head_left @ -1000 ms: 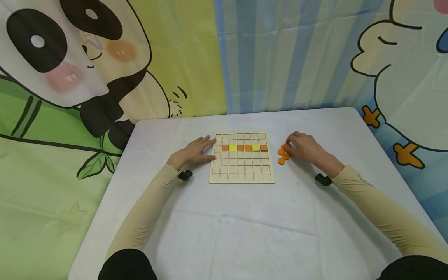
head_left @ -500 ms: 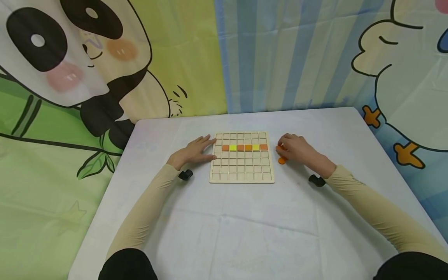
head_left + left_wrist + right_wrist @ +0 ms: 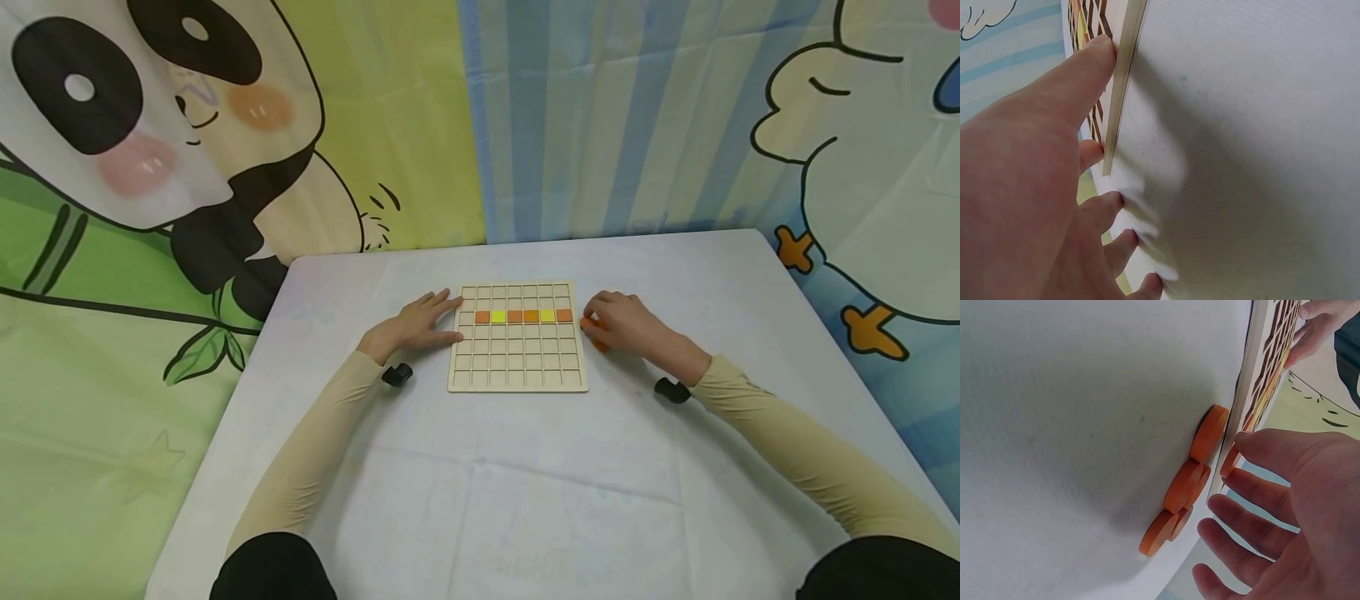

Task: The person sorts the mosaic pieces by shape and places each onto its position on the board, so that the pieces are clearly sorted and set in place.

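A pale wooden grid board (image 3: 517, 364) lies flat on the table, with a row of orange and yellow squares (image 3: 531, 317) across its upper part. Fingers spread, my left hand (image 3: 415, 326) touches the board's left edge; in the left wrist view, the thumb (image 3: 1094, 65) rests on the rim. At the right edge of the board, my right hand (image 3: 633, 323) pinches an orange disc (image 3: 1230, 462) between thumb and index finger. Several more orange discs (image 3: 1183, 485) lie on the table under that hand, largely hidden by it in the head view.
A white cloth covers the table (image 3: 480, 483). Behind it hangs a printed curtain (image 3: 562, 117) with cartoon animals. Each wrist carries a small black camera (image 3: 397, 375).
My right hand has moved left from the far side of the orange discs to the board's right edge, now with a disc pinched. My left hand stays in place.
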`<action>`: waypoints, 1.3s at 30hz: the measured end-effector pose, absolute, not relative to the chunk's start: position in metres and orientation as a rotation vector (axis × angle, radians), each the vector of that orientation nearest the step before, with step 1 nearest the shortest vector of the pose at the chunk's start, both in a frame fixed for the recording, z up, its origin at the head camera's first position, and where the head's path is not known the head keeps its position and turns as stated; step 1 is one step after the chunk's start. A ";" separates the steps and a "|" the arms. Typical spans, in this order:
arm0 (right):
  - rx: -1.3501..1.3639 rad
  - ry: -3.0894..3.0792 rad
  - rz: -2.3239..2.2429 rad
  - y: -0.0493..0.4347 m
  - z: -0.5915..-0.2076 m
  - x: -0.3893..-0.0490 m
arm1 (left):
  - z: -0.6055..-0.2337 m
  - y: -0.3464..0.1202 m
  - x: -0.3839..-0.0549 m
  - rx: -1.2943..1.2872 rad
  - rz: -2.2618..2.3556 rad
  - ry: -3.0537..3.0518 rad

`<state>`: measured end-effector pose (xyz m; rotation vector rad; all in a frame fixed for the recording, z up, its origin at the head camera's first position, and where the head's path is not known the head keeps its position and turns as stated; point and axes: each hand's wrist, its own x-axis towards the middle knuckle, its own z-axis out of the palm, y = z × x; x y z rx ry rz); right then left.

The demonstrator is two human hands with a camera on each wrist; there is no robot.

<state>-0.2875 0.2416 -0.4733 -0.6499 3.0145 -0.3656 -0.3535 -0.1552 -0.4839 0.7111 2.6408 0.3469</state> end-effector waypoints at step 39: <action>-0.833 3.053 -0.434 0.218 -0.477 -0.285 | -0.483 -0.155 -0.353 0.712 0.347 2.636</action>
